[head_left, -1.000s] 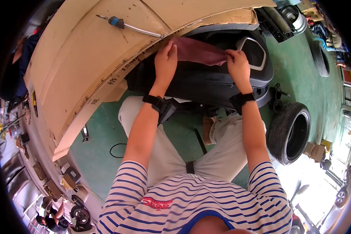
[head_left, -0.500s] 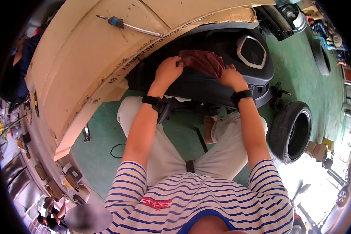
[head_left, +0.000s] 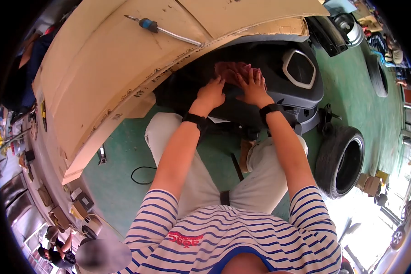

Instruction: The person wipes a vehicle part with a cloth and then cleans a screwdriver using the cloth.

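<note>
A crumpled maroon cloth lies on a black car door panel, which has a silver-rimmed speaker opening. My right hand rests with fingers spread over the right part of the cloth. At the cloth's lower left, my left hand has its fingers stretched out and its thumb apart; its fingertips are by the cloth edge, and I cannot tell whether they press on it. Both wrists wear black bands. The panel's left part is hidden under cardboard.
A large cardboard sheet arches over the upper left, with a blue-handled tool on it. A tire stands at right on the green floor, another tire farther back. A black cable loop lies at lower left. A person is at far lower left.
Both hands have let go of the gathered cloth, which now lies flatter on the panel. My right hand has moved left onto it with fingers spread; my left hand has shifted right and down.
</note>
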